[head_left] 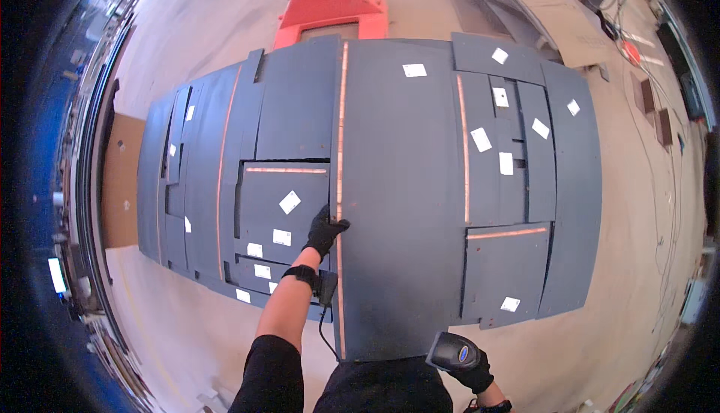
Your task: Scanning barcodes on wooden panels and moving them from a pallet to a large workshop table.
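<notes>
A long dark grey panel (pixel 397 188) lies across the middle of the stack, with a copper-coloured strip along its left side. My left hand (pixel 324 234), in a black glove, grips that left edge, its thumb over the strip and its fingertips partly hidden. At the near end of the panel, my right hand (pixel 474 374), also gloved in black, is closed around a dark handheld barcode scanner (pixel 452 351). White labels, such as one label (pixel 414 70) at the panel's far end, are stuck on many pieces. Beside my left hand lies a smaller labelled panel (pixel 262 195).
More grey panels (pixel 574 188) of various sizes spread out to both sides. Behind them stands a red pallet jack (pixel 330 0). Brown board (pixel 120 180) shows at the left, cardboard (pixel 559 19) at the far right. A black cable (pixel 324 330) hangs by my left forearm.
</notes>
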Action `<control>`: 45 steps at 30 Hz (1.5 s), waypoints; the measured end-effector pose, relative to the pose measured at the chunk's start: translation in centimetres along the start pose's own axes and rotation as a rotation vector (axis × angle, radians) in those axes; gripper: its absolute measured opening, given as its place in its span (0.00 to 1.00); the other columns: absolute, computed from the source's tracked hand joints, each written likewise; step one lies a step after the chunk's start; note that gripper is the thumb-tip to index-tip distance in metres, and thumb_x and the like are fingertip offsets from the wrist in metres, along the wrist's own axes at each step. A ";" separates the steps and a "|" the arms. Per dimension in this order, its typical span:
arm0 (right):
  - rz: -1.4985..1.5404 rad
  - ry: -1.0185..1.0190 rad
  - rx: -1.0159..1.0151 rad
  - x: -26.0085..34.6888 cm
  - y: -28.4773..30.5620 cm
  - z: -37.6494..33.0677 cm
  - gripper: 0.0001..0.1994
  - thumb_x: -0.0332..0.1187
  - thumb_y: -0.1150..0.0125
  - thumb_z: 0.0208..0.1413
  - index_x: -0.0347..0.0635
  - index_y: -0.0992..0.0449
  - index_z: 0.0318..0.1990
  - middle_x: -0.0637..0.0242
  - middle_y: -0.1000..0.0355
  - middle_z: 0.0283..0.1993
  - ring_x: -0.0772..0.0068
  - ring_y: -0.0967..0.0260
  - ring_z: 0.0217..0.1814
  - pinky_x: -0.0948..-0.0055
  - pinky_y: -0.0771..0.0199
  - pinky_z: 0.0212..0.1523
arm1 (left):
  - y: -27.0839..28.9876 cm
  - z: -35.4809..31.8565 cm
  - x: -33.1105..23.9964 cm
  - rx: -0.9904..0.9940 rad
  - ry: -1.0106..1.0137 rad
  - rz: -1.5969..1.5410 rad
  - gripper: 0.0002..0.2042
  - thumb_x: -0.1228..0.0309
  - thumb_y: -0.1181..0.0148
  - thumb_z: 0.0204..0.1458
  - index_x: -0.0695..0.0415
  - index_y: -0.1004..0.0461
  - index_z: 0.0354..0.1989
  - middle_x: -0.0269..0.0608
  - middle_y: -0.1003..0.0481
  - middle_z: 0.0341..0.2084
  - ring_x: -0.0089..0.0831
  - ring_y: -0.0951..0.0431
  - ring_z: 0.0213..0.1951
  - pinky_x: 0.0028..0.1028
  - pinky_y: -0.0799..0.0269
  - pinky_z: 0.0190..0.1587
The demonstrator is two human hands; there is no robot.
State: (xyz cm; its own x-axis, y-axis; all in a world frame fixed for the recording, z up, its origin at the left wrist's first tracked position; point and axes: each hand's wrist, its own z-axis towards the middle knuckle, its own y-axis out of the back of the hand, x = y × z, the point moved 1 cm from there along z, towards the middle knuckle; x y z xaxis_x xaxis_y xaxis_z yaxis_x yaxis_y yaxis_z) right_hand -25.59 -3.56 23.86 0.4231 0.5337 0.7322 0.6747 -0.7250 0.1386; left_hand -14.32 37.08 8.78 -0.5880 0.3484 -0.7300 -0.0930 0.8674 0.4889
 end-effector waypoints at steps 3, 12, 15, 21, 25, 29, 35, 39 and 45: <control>-0.146 0.088 -0.011 1.0 0.4 2.0 0.28 0.35 0.34 0.34 0.40 0.34 0.47 0.60 0.32 0.45 0.66 0.34 0.46 0.71 0.34 0.48 | 0.3 2.3 7.0 -0.072 0.103 0.252 0.41 0.52 0.35 0.30 0.65 0.43 0.52 0.56 0.32 0.42 0.45 0.32 0.45 0.33 0.35 0.45; 0.163 0.197 0.009 4.9 5.1 16.9 0.22 0.35 0.41 0.43 0.41 0.35 0.47 0.57 0.32 0.44 0.66 0.30 0.36 0.69 0.30 0.37 | -2.8 1.8 0.6 -0.041 -0.369 0.467 0.21 0.62 0.50 0.46 0.55 0.37 0.49 0.48 0.40 0.51 0.44 0.42 0.53 0.38 0.47 0.55; 0.303 -0.058 0.016 6.5 9.4 26.5 0.16 0.36 0.42 0.44 0.45 0.30 0.42 0.60 0.30 0.40 0.69 0.30 0.25 0.73 0.29 0.26 | -6.4 2.4 0.8 -0.028 -0.335 0.675 0.24 0.57 0.55 0.47 0.53 0.40 0.53 0.50 0.48 0.56 0.45 0.52 0.58 0.45 0.64 0.59; -1.187 0.738 -0.192 20.0 18.1 40.8 0.19 0.41 0.38 0.40 0.42 0.31 0.40 0.66 0.32 0.27 0.74 0.34 0.23 0.75 0.33 0.24 | -8.5 3.7 0.6 0.007 -0.134 0.754 0.26 0.56 0.57 0.46 0.52 0.44 0.55 0.51 0.50 0.56 0.52 0.55 0.58 0.51 0.72 0.59; -0.214 0.037 -0.181 25.4 16.1 48.5 0.18 0.45 0.39 0.39 0.42 0.31 0.35 0.68 0.36 0.26 0.74 0.38 0.20 0.75 0.36 0.20 | -8.0 3.5 2.1 -0.088 -0.181 0.724 0.25 0.57 0.55 0.44 0.51 0.41 0.53 0.50 0.46 0.54 0.52 0.53 0.57 0.53 0.70 0.58; -0.073 -0.046 -0.206 26.8 14.3 52.5 0.19 0.45 0.38 0.38 0.40 0.32 0.31 0.69 0.38 0.23 0.74 0.39 0.20 0.76 0.37 0.19 | -7.8 3.9 2.1 -0.122 -0.197 0.674 0.24 0.58 0.55 0.43 0.51 0.40 0.52 0.49 0.44 0.52 0.51 0.53 0.57 0.53 0.69 0.58; -0.196 -0.154 -0.249 27.4 12.3 54.9 0.20 0.47 0.38 0.38 0.40 0.32 0.31 0.69 0.39 0.23 0.75 0.41 0.20 0.77 0.38 0.19 | -8.4 4.2 3.5 -0.020 -0.146 0.668 0.22 0.59 0.54 0.42 0.52 0.37 0.48 0.49 0.43 0.51 0.51 0.50 0.56 0.54 0.67 0.57; -0.508 0.053 -0.003 23.4 16.9 59.4 0.18 0.47 0.41 0.41 0.43 0.33 0.31 0.72 0.41 0.21 0.78 0.42 0.18 0.78 0.41 0.17 | -8.8 4.7 2.9 -0.322 -0.336 0.585 0.16 0.64 0.52 0.36 0.54 0.32 0.36 0.49 0.36 0.37 0.49 0.41 0.45 0.54 0.54 0.50; -0.280 0.208 -0.068 22.8 10.2 52.6 0.15 0.45 0.41 0.43 0.45 0.31 0.32 0.74 0.41 0.16 0.79 0.43 0.16 0.80 0.44 0.17 | -8.4 3.6 4.6 -0.076 -0.136 0.616 0.24 0.60 0.54 0.43 0.51 0.40 0.52 0.47 0.45 0.54 0.50 0.52 0.57 0.52 0.68 0.58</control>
State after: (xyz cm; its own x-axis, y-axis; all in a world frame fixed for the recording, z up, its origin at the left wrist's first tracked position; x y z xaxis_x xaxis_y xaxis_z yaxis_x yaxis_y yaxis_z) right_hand 22.72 24.08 6.90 0.0902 0.6207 0.7788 0.7022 -0.5942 0.3922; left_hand -13.35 32.69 -0.40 -0.4451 0.8217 -0.3559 0.1701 0.4678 0.8673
